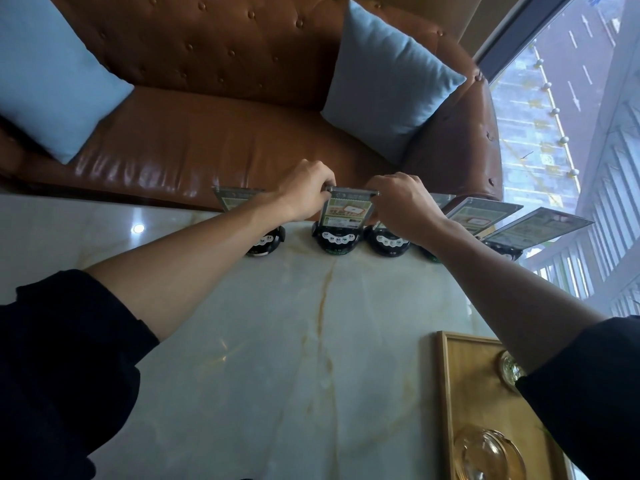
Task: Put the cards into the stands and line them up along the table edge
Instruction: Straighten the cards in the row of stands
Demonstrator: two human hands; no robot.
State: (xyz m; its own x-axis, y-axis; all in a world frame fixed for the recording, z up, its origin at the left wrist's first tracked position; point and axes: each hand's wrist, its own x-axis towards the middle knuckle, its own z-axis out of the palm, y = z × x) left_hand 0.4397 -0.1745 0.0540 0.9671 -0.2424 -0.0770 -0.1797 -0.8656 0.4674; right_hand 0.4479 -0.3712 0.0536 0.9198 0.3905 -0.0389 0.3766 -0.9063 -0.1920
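Several black round stands with green-printed cards stand in a row along the far edge of the pale marble table [277, 341]. My left hand [304, 188] and my right hand [401, 202] both pinch the top corners of the middle card [343, 213], which sits upright in its black stand [337, 240]. To the left, another card [235, 199] and its stand [265, 242] are partly hidden by my left forearm. On the right, two tilted cards [481, 213] [536, 226] stand in their holders, and one more stand [388, 242] sits just under my right hand.
A brown leather sofa [225, 140] with two light blue cushions [391, 88] [48, 84] lies right behind the table's far edge. A wooden tray [467, 393] holding glass dishes sits at the near right. A window with a railing runs along the right side.
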